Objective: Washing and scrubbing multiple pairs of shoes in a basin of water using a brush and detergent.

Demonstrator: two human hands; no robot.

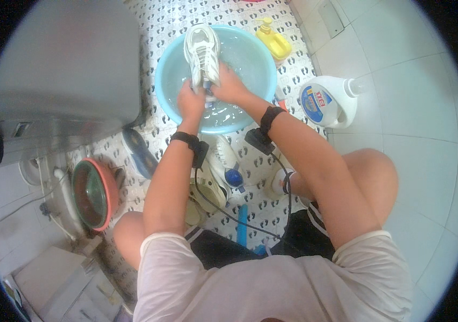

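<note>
A white lace-up sneaker (202,50) is held over a light blue plastic basin (274,82) of water, its toe pointing towards me. My left hand (191,100) grips the near end on the left side. On the other side, my right hand (229,85) has its fingers around the same end. Some blue shows on the shoe between my hands. Just in front of the basin, a second white sneaker (223,155) with a blue part lies on the patterned floor. Both wrists wear black straps with small boxes and a cable.
A yellow pump bottle (273,42) stands right of the basin, with a white detergent jug (327,102) nearer the tiled wall. Dark blue shoes (138,153), beige clogs (205,189) and a red basin (110,193) are at left. A grey appliance (64,60) rises beside them.
</note>
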